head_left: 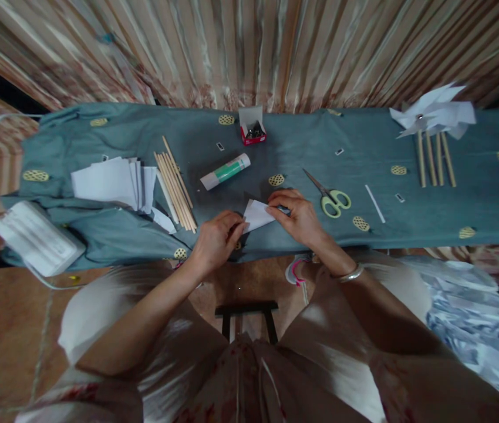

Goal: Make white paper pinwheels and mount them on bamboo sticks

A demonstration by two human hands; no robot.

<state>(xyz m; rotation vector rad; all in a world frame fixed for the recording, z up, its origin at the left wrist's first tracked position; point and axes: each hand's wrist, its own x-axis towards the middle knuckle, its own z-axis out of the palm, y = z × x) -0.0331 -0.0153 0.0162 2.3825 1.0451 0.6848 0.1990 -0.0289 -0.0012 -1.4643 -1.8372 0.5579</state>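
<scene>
Between my hands, near the table's front edge, is a folded piece of white paper point(258, 215). My left hand point(216, 239) pinches its left corner. With thumb and fingers, my right hand point(296, 216) grips the right side of the paper; a small bluish thing shows under those fingers, too covered to name. Just right of that hand lie scissors point(332, 200) with light green handles, blades pointing away. Beyond the paper a glue stick point(226, 171) with a green label rests on its side.
Wooden sticks point(174, 188) and stacked white paper point(106, 183) lie to the left, near a white box-shaped device point(40, 238) with a cable. A small red box point(253, 126) stands at the back. Paper pinwheels point(438, 111) on sticks and a paper strip point(375, 204) are right.
</scene>
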